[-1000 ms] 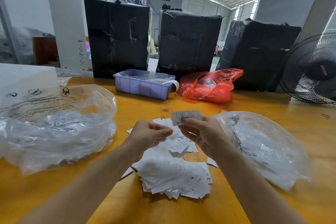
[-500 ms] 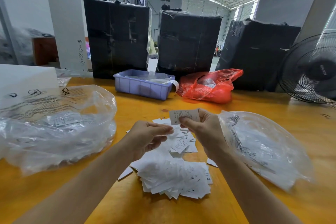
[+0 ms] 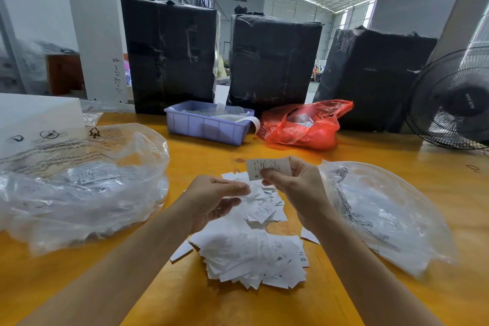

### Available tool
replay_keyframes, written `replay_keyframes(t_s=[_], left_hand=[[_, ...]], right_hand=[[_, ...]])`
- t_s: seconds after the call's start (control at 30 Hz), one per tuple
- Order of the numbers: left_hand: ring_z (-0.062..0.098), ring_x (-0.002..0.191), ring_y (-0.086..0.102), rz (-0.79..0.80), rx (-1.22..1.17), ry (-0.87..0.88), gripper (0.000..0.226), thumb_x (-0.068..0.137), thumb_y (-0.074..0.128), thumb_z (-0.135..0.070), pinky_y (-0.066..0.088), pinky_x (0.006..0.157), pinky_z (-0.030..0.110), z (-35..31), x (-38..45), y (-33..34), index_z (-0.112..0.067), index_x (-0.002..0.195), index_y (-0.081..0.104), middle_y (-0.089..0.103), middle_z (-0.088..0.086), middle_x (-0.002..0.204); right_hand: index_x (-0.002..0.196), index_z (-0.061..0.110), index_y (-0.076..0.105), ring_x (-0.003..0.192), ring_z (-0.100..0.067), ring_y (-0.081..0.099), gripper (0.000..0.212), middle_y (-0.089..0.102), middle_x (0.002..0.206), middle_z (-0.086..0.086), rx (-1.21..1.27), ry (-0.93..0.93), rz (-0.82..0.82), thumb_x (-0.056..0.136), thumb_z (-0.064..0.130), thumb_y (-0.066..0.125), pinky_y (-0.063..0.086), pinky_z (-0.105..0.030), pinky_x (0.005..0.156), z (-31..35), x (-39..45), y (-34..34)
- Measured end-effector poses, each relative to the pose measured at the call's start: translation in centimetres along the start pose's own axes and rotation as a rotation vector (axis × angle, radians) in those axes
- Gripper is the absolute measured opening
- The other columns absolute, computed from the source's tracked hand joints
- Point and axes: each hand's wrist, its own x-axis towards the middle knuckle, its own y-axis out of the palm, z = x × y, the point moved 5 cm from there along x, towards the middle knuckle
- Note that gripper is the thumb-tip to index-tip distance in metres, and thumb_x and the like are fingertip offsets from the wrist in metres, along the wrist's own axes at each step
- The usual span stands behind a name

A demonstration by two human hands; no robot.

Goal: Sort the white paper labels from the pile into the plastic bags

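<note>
Since a second ago, the right hand (image 3: 292, 188) has drawn its label (image 3: 267, 168) slightly nearer the left hand (image 3: 215, 200), while bags and pile lie as before. Nearest the camera, the pile of white paper labels (image 3: 252, 254) spreads across the yellow table (image 3: 344, 299) between the two forearms, with sizes XL and XS readable on its near edge. Above the pile, the left hand pinches a small white slip between thumb and curled fingers. Just beside it, the right hand's thumb and fingers clamp a single label marked S, held upright. To the left lies a large clear plastic bag (image 3: 79, 188) with some labels already inside; to the right lies a second clear plastic bag (image 3: 383, 214), its contents hard to make out. Farther back on the table stand a purple plastic bin (image 3: 206, 126) and, just beside it, a red plastic bag (image 3: 304, 124). Behind them rise three black-wrapped bundles (image 3: 272, 61), and a black fan (image 3: 452, 100) stands at the far right.
</note>
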Motion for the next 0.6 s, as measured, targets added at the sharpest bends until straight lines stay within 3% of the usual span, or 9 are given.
replay_keyframes(t_s=[0.33, 0.6], left_hand=[[0.009, 0.049, 0.060, 0.029, -0.045, -0.011, 0.024, 0.068, 0.078, -0.005, 0.043, 0.044, 0.016, -0.05, -0.09, 0.34, 0.002, 0.091, 0.073, 0.071, 0.009, 0.076], [0.010, 0.049, 0.060, 0.024, -0.038, -0.012, 0.026, 0.068, 0.078, -0.005, 0.043, 0.044, 0.015, -0.10, -0.19, 0.28, 0.003, 0.092, 0.073, 0.072, 0.011, 0.080]], right_hand=[[0.077, 0.010, 0.061, 0.072, -0.018, 0.066, 0.012, 0.070, 0.079, -0.006, -0.126, -0.073, -0.011, 0.080, 0.004, 0.072, 0.056, -0.038, 0.071, 0.36, -0.40, 0.30], [0.076, 0.012, 0.061, 0.073, -0.017, 0.067, 0.014, 0.069, 0.080, -0.006, -0.136, -0.084, -0.020, 0.080, 0.003, 0.072, 0.057, -0.034, 0.070, 0.41, -0.42, 0.36]])
